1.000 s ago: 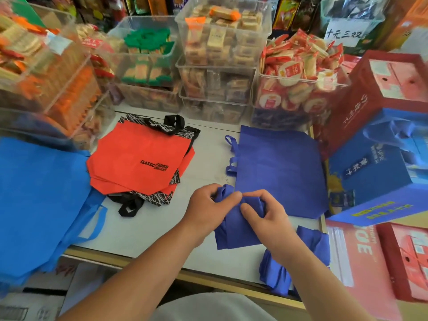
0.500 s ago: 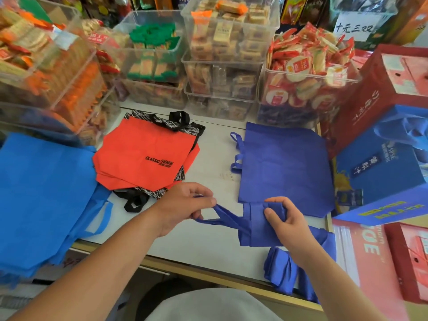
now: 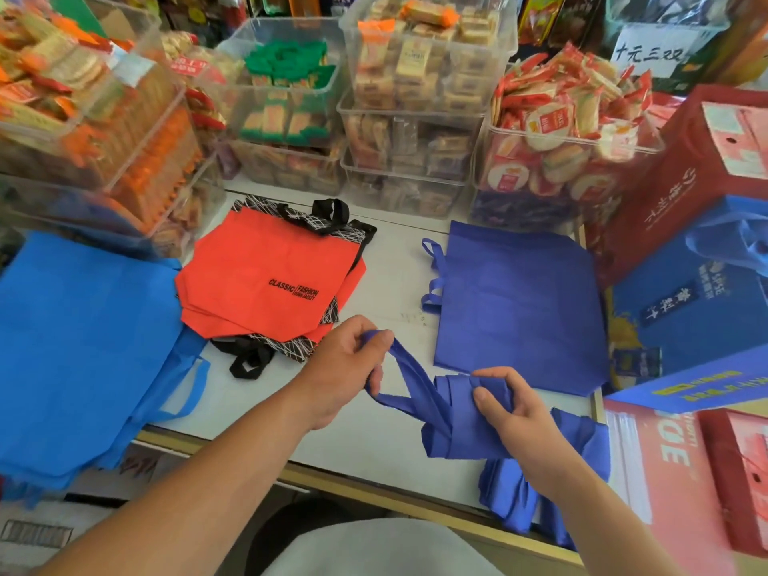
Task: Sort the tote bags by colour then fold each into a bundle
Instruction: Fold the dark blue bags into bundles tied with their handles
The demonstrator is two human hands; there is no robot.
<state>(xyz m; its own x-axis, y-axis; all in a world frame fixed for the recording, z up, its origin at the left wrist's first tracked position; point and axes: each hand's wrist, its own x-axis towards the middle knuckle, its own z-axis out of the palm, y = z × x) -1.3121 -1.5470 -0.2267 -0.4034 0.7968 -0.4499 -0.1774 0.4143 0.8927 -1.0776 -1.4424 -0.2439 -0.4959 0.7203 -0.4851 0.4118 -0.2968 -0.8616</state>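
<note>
Near the table (image 3: pixel 374 446) edge, our right hand (image 3: pixel 519 413) curls its fingers and thumb around the folded dark blue bag (image 3: pixel 453 430). Our left hand (image 3: pixel 345 367) pinches its strap (image 3: pixel 409 370) with bent fingers, stretched to the left. Behind lie a flat blue bag (image 3: pixel 519 309) and red bags (image 3: pixel 266 276).

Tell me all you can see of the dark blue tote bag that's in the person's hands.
The dark blue tote bag looks like thin non-woven fabric, folded into a narrow bundle near the front edge of the table. The right hand pinches its upper end. Its handle straps stretch leftward, held in the grip of the left hand. Another blue bundle lies to its right, beneath the wrist.
</note>
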